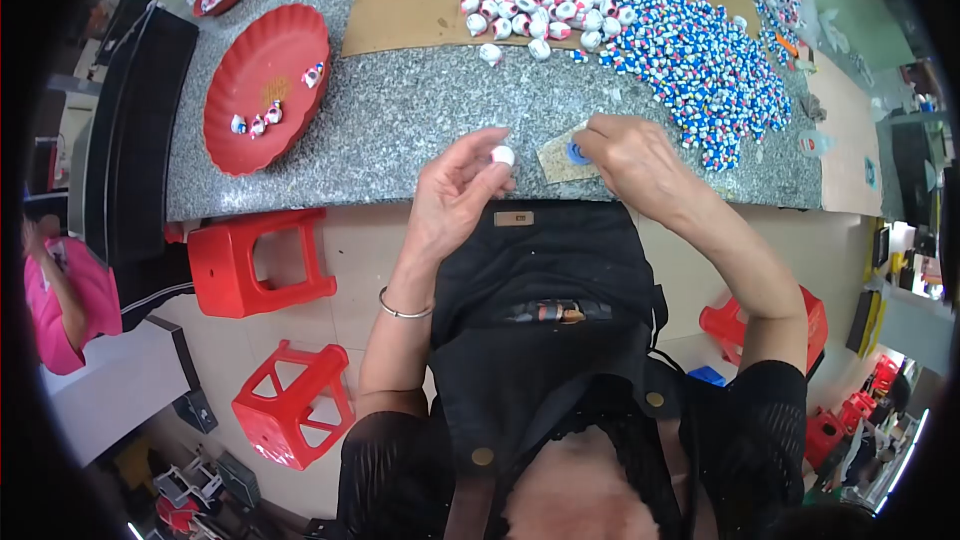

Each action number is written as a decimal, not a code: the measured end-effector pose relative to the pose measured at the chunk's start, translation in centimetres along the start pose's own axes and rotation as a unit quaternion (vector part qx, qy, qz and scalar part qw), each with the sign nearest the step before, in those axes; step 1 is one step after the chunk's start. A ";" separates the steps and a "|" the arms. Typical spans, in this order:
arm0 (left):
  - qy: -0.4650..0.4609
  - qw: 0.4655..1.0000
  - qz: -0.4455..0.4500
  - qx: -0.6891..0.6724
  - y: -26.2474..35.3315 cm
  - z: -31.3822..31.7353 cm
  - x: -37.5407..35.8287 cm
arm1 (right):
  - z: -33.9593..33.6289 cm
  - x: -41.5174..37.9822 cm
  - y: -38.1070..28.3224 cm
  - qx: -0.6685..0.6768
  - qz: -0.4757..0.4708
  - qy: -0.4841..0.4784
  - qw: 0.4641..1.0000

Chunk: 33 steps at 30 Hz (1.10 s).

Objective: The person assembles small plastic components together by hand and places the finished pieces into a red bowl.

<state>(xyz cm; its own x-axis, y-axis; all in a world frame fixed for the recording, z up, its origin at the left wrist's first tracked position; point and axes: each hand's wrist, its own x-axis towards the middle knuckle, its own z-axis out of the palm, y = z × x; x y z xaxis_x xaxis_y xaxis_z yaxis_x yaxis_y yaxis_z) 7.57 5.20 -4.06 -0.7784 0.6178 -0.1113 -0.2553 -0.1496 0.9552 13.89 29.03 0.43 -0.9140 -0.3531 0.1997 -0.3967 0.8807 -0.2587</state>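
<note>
Between the thumb and fingers of my left hand (458, 185) is a small white ball (503, 156), held just over the table's front edge. My right hand (635, 158) is to the right, fingers pinched together at a small round blue thing (577, 152). That blue thing rests on a speckled yellowish pad (553, 161) on the table. Whether the fingers grip it or something smaller is hidden. Beyond my hands lies a heap of white and pink ball-shaped pieces (540, 5). Beside it spreads a large pile of small blue, white and red pieces (700, 60).
A red scalloped tray (225, 130) with several small pieces stands at the left; another red tray (213, 2) lies behind it. The grey granite table (400, 100) carries a cardboard sheet (410, 0). Red stools (262, 260) stand below. A person in pink (70, 305) is at far left.
</note>
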 end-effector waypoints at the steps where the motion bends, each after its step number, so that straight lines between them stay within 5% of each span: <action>1: 0.002 1.000 -0.001 -0.024 0.3 0.0 -0.1 | 0.0 0.3 -0.2 -0.002 -0.002 -0.019 1.000; 5: -0.018 0.992 -0.026 -0.120 0.5 -0.9 -0.5 | 0.1 0.4 0.0 0.012 -0.001 -0.048 0.999; 8: -0.045 0.998 0.039 -0.003 -1.4 -1.2 -0.2 | 0.4 0.3 0.2 0.014 0.004 -0.017 1.000; 14: -0.030 0.988 -0.049 -0.141 -1.2 1.1 1.0 | -0.2 -0.9 -0.4 0.147 0.142 0.089 0.975; 17: -0.032 0.992 -0.001 -0.122 -2.3 2.2 1.4 | 0.0 -1.5 -0.3 0.205 0.211 0.078 0.952; 20: -0.016 0.999 0.031 -0.039 -3.3 3.2 1.7 | -0.3 -1.7 -0.8 0.256 0.244 0.078 0.932; 22: 0.006 0.992 0.105 0.070 -3.8 4.1 1.7 | 0.3 -2.1 -0.9 0.395 0.295 0.081 0.866; 26: 0.021 0.909 0.264 0.323 -3.2 4.8 1.5 | 0.2 -2.2 -1.5 0.540 0.324 0.078 0.773; 30: -0.018 0.851 0.370 0.372 -2.4 5.3 1.5 | 0.1 -2.9 -1.7 0.539 0.319 0.037 0.779; 33: -0.068 0.875 0.332 0.345 -1.6 4.9 1.7 | -0.5 -3.0 -1.9 0.551 0.313 0.027 0.773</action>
<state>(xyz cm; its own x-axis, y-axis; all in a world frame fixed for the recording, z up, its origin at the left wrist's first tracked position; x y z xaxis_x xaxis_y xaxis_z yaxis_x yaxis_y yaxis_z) 9.46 10.33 -4.46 -0.5371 0.6644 0.5197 0.6708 -0.0370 0.7407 17.42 28.61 0.82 -0.9633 0.0737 -0.2583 0.2628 0.0604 -0.9630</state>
